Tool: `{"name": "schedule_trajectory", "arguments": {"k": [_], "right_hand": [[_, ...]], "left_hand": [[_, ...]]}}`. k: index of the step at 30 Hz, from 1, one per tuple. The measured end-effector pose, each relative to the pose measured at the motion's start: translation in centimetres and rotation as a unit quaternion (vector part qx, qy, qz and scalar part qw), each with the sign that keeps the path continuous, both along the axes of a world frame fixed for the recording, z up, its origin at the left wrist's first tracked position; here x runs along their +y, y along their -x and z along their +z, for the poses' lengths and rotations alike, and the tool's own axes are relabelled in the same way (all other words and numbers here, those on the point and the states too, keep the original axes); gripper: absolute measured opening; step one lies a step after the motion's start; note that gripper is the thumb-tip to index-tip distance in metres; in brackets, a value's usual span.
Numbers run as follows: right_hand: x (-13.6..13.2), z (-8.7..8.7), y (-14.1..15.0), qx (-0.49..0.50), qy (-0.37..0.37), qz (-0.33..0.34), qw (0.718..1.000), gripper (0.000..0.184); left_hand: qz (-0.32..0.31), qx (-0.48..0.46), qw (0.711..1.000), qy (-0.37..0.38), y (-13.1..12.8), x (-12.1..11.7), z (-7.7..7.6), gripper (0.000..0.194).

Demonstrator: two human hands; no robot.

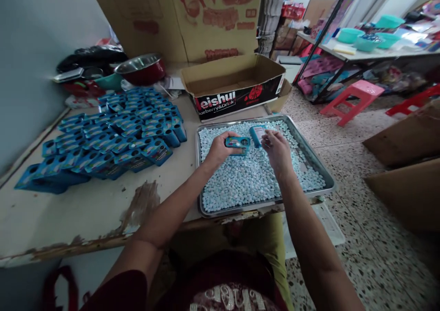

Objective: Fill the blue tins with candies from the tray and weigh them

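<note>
1. The left hand (220,148) is clamped around a blue printed box (239,141), held over the metal tray (318,162); a dark round opening is seen at one end.
2. Beside the right hand (277,148), a white-labelled blue packet (257,136) is seen among pale pellets (237,187); whether it is gripped cannot be told.

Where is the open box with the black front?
In the head view, the open cardboard box sits at upper centre, just beyond the metal tray and right of the many blue boxes.
</note>
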State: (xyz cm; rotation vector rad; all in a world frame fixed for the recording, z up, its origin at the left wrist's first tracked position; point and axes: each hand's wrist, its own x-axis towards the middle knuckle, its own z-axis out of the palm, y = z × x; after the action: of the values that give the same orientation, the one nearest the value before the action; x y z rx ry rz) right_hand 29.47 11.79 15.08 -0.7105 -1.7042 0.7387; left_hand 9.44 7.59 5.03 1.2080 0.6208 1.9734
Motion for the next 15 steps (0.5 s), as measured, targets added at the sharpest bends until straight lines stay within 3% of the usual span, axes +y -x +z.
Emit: {"name": "schedule_trajectory", "arguments": {"k": [2, 4, 8, 11, 15], "right_hand": [[-0.8, -0.2, -1.4, -0.084, -0.078, -0.09, 0.989, 0.034], [-1.4, -0.5, -2.4, -0.153, -0.144, -0.151, 0.966, 0.036], [-0.8, -1.2, -2.7, -0.228, -0.193, -0.231, 0.926, 0.036], [0.7, -1.3, -2.6, -0.273, -0.235, -0.277, 0.891, 0.033], [1.7, -0.6, -4.7, -0.329, -0.299, -0.322, 0.836, 0.04]], "left_hand": [[0.012, 0.025, 1.0, -0.002, -0.3, -0.5, 0.3, 0.05], [0.067, 0.085, 0.994, -0.006, -0.4, -1.5, 0.7, 0.044], [0.161, 0.178, 0.971, -0.011, 0.1, -2.9, 1.2, 0.038], [0.115, 0.163, 0.98, -0.015, 0.6, -1.5, 0.8, 0.043], [0.008, 0.048, 0.998, -0.034, 0.0, 1.5, -0.2, 0.058]]}}
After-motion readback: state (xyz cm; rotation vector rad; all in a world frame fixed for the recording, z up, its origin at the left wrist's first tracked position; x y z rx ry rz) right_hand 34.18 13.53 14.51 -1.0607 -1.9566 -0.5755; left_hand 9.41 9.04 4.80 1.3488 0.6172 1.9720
